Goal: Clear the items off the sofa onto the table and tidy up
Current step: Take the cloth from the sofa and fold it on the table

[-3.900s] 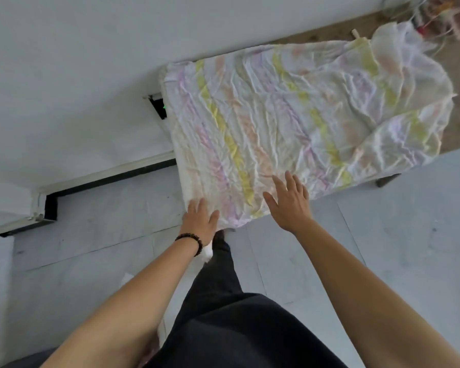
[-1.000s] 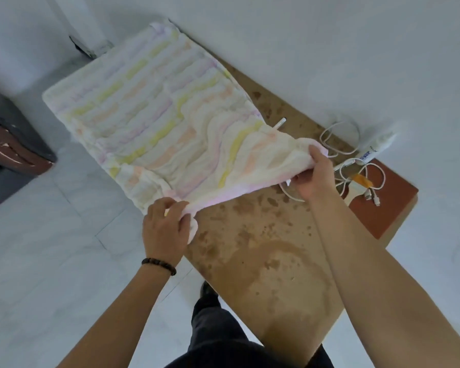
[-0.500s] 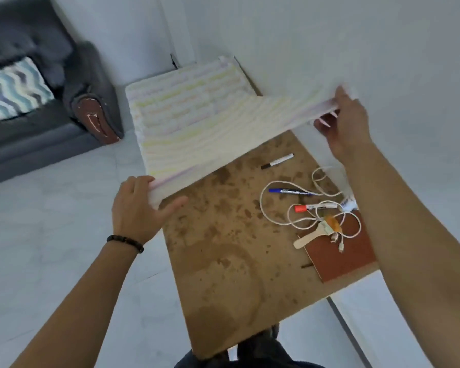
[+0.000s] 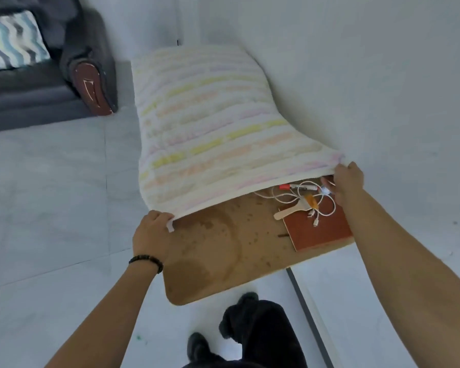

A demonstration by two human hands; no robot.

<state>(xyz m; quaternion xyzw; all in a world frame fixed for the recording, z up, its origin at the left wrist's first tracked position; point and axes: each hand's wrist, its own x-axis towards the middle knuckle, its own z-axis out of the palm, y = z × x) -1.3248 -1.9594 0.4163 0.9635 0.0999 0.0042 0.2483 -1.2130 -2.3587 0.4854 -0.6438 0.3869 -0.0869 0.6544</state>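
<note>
Over the far half of the table point(image 4: 210, 256) I had the blanket point(image 4: 210, 128) spread with its near edge lifted. The left hand point(image 4: 150, 235) had its fingers curled round one corner, and the right hand point(image 4: 348, 181) pinched the other just above the cable point(image 4: 298, 199) and marker point(image 4: 300, 186). I judged this the folding step of the tidying, and the next move called for carrying both corners level to the far edge without dragging that clutter. Nearest me the table's stained brown top lay bare, set hard against a white wall point(image 4: 369, 75), with pale floor point(image 4: 51, 195) around it and the dark sofa point(image 4: 24, 102) off to the left.
</note>
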